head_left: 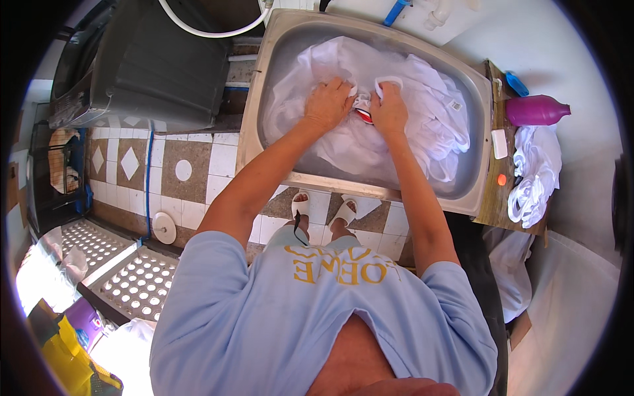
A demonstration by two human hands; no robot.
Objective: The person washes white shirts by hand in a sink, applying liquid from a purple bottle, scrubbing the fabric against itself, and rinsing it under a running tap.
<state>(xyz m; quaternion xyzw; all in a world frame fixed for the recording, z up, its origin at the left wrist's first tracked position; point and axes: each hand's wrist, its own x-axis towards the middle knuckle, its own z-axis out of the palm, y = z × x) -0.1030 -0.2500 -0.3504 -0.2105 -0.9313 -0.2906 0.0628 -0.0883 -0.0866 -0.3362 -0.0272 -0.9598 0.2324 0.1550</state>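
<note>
Both hands, left hand (328, 102) and right hand (389, 109), seemingly clamped the white garment (370, 142) between them, its bulk lying beyond the right

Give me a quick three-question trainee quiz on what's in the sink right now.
1. True or false: both hands grip the white garment inside the metal sink.
2. What lies on the wooden shelf right of the sink? A) magenta bottle B) green bucket C) kettle
3. Which hand is nearer the shelf?

Key
1. True: left hand and right hand bunch the fabric together.
2. A: the magenta bottle.
3. The right hand.
</note>
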